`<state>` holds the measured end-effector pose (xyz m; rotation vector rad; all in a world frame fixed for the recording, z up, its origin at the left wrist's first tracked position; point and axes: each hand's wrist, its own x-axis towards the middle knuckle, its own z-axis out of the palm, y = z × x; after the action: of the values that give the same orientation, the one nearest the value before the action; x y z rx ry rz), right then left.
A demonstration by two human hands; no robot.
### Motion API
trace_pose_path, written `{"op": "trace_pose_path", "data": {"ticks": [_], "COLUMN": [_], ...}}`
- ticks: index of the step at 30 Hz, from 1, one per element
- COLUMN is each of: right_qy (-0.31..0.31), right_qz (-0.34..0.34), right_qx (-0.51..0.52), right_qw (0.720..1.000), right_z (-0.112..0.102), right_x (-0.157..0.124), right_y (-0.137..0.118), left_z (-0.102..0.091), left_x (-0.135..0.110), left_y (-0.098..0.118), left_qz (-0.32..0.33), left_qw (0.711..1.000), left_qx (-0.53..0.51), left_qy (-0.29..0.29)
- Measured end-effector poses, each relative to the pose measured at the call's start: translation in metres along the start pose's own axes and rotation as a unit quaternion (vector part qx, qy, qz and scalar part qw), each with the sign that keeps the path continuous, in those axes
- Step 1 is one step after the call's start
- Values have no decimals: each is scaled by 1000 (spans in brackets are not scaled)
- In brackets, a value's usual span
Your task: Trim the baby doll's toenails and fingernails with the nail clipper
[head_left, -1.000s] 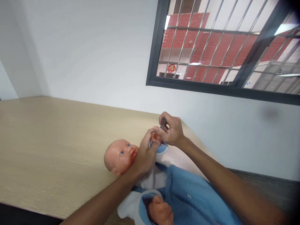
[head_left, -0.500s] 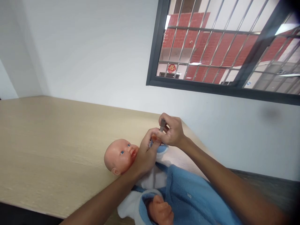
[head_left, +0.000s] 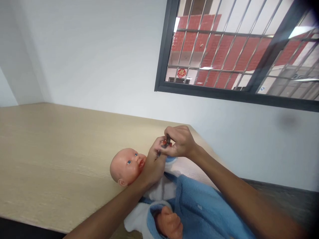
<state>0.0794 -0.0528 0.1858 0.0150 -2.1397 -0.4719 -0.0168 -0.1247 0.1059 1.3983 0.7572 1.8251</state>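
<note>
A baby doll (head_left: 127, 166) lies on its back on the table, its bald head to the left, wearing a blue and white plush outfit (head_left: 199, 202). My left hand (head_left: 156, 159) is closed around the doll's far hand, which mostly hides behind my fingers. Pinched in my right hand (head_left: 181, 141) is a small dark metal nail clipper (head_left: 168, 138), held right at the doll's fingers. Whether its jaws touch a finger I cannot tell. The doll's near hand (head_left: 169, 222) pokes out of a blue cuff at the bottom.
The light wooden table (head_left: 62, 149) runs along a white wall (head_left: 99, 56) and ends in an edge at the right. Above it is a dark-framed window (head_left: 224, 89) with metal bars. Dark floor (head_left: 279, 192) shows beyond the table at lower right.
My right hand has come slightly down and left, and the nail clipper has tilted and moved in among the doll's fingers. My left hand keeps its hold, and the doll lies as before.
</note>
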Motion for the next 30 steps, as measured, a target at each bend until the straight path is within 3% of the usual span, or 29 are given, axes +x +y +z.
{"op": "trace_pose_path", "data": {"ticks": [14, 21, 30], "right_qy": [-5, 0, -5], "right_qz": [-25, -27, -30], "right_qx": [-15, -26, -34], "right_qw": [1000, 999, 999], "right_z": [-2, 0, -1], "right_x": [2, 2, 5], "right_y": [0, -2, -3], "left_z": [0, 0, 0], "left_x": [0, 2, -2], "left_y": [-1, -1, 1], "left_qz": [-14, 26, 1], "left_qw": [1000, 1000, 1000], "left_qx": [-9, -12, 3], "left_qy": [6, -9, 1]}}
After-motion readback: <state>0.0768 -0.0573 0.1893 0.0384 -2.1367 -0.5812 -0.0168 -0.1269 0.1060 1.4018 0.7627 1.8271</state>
